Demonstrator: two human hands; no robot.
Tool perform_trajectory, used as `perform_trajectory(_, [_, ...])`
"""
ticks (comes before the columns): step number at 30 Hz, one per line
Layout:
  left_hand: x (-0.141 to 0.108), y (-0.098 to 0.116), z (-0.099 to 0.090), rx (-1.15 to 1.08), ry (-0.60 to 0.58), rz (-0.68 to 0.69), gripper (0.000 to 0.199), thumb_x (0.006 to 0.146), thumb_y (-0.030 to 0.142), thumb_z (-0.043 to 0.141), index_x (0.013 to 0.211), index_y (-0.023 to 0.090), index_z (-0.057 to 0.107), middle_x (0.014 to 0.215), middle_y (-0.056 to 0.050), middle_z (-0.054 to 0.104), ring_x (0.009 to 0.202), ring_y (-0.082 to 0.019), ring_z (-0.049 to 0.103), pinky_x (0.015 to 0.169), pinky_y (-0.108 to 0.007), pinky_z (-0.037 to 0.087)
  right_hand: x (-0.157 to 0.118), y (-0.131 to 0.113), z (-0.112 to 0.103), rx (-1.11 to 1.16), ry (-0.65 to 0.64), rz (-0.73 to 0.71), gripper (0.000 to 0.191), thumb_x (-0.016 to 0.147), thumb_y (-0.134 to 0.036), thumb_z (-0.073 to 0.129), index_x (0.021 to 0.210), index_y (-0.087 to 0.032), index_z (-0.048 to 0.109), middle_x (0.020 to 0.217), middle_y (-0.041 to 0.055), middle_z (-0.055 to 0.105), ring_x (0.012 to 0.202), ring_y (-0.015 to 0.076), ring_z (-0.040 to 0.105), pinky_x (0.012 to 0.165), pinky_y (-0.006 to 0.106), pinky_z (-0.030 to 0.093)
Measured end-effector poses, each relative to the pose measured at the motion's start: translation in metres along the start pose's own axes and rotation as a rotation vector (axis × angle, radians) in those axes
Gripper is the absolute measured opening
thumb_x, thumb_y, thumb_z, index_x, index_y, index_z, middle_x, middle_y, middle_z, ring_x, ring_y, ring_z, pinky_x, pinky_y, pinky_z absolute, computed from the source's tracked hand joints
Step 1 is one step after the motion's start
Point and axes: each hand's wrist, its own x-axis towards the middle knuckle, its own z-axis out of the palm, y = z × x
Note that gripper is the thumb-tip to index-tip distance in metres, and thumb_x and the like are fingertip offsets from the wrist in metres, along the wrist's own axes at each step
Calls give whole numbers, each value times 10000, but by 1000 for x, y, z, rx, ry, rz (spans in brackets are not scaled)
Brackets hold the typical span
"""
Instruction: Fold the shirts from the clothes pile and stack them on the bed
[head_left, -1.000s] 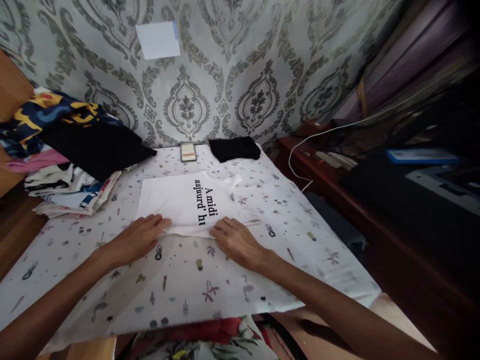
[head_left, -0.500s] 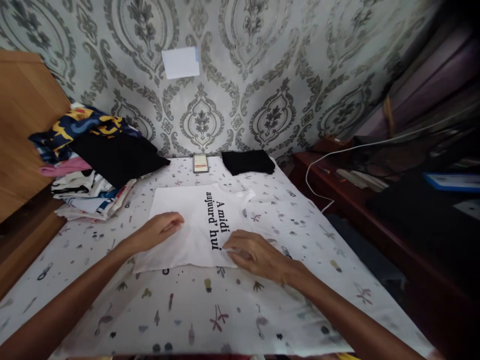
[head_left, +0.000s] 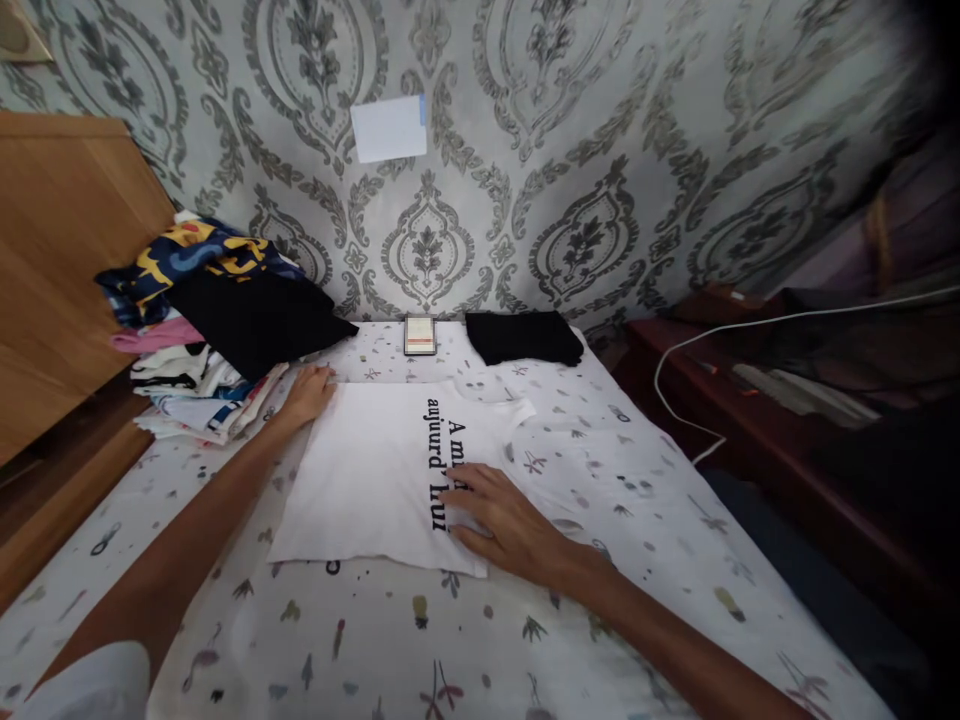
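Note:
A white T-shirt (head_left: 367, 480) lies folded flat in front of me, its black lettering running sideways and its neckline towards the right. My right hand (head_left: 499, 515) rests on the lettering near the shirt's front right part, fingers spread and holding nothing. At the shirt's far left corner is my left hand (head_left: 309, 393), fingers stretched forward and loosely apart. Whether its fingertips press on the cloth or on the sheet beside it is hard to make out.
A pile of clothes (head_left: 247, 315) stands at the left against a wooden board (head_left: 67, 270). Folded black cloth (head_left: 523, 337) and a small framed card (head_left: 420, 335) lie by the wall. A white cable (head_left: 679, 345) crosses the dark red furniture (head_left: 675, 375) on the right.
My left hand has moved forward and left, from above the shirt to its far left corner. My right hand has spread its fingers flatter on the lettering. The view has turned slightly left.

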Motion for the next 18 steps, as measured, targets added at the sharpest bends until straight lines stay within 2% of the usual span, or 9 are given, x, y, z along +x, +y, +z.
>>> perform_trajectory(4, [15,3,-2,-29,-35,-2,52,787,219,560,791,196,607,879,-54,631,910,-234,579,864,-336,451,36,20,-7,-22,-19,27,275,986,-274,505,1195,-173,653,1260,151,641,1180,281,582,978,487,513])
perform_trajectory(6, [16,9,-3,-58,-20,-14,54,807,194,531,780,203,577,836,-41,619,864,-218,570,800,-313,435,60,34,-4,-61,-46,78,297,976,-264,517,1215,-147,649,1302,164,620,1220,286,561,1003,476,499])
perform_trajectory(10, [13,19,-3,-133,20,-87,95,874,229,483,891,188,568,765,-17,577,781,-193,546,705,-286,388,98,62,14,-143,-106,217,372,963,-276,533,1288,-111,610,1424,192,537,1343,308,478,1099,481,420])
perform_trajectory(14, [7,19,-7,-275,-23,-193,286,922,409,453,970,160,586,690,16,542,647,-146,520,606,-248,361,107,74,32,-187,-77,271,451,1002,-329,460,1401,-131,528,1518,188,451,1442,315,367,1159,499,332])
perform_trajectory(16, [2,14,-13,-390,-101,-272,363,859,505,538,956,166,621,657,23,537,582,-136,496,550,-244,350,104,76,36,-189,-63,263,457,1012,-339,433,1414,-139,517,1531,184,437,1456,312,345,1164,499,319])
perform_trajectory(18, [-3,8,-18,-506,-221,-328,356,725,503,682,870,178,656,640,21,540,561,-135,483,522,-247,340,101,76,37,-181,-62,264,451,1007,-334,440,1404,-137,526,1524,188,443,1451,318,350,1159,504,320])
